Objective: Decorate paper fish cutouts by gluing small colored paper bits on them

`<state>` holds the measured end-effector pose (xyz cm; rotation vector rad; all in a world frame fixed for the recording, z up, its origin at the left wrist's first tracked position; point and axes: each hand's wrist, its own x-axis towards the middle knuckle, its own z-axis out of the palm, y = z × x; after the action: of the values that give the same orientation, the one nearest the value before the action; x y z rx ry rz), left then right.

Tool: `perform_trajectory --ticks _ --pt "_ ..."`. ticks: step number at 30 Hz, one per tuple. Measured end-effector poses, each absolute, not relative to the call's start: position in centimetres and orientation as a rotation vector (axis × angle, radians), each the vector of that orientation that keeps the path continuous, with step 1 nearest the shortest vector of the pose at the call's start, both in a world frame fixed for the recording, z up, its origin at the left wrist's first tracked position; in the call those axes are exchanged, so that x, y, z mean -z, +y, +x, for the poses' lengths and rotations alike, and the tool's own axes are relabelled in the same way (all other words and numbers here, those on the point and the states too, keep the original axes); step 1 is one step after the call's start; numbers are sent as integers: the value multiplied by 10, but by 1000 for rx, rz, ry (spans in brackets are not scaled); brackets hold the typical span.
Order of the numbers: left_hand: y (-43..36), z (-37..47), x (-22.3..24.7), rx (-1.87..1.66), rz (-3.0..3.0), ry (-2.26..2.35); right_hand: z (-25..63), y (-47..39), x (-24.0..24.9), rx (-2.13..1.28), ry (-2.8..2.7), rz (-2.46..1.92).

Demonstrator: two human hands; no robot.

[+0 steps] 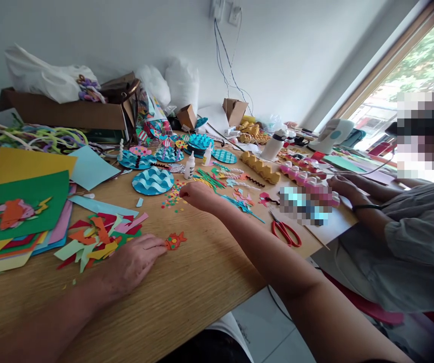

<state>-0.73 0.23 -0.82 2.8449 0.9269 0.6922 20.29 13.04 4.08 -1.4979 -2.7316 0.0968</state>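
Note:
An orange paper fish (176, 241) with small coloured dots lies flat on the wooden table. The fingertips of my left hand (141, 259) press on its left edge, fingers together and slightly bent. Farther off, my right hand (200, 195) reaches down at a scatter of small coloured paper dots (169, 202), its fingers closed in a pinch. Whatever is between those fingertips is hidden. Just behind the dots are a white glue bottle (190, 167) and a blue wave-patterned disc (152, 180). Colourful paper scraps (105, 234) lie beside my left hand.
Stacked coloured paper (31, 201) with more paper fish covers the left side. Finished discs with fish (137, 157) stand behind. Red-handled scissors (287, 232) and a wooden stick (317, 237) lie to the right. A co-worker (410, 242) sits there, with egg-carton pieces (260, 168) nearby.

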Motion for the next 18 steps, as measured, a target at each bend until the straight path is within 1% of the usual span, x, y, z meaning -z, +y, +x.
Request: perform_trajectory --ticks 9,18 --pt "1 -9 4 -599 2872 941 174 127 -39 -142 -2882 -1377" --pt "2 -9 3 -567 2908 931 158 125 -37 153 -3011 -1353"
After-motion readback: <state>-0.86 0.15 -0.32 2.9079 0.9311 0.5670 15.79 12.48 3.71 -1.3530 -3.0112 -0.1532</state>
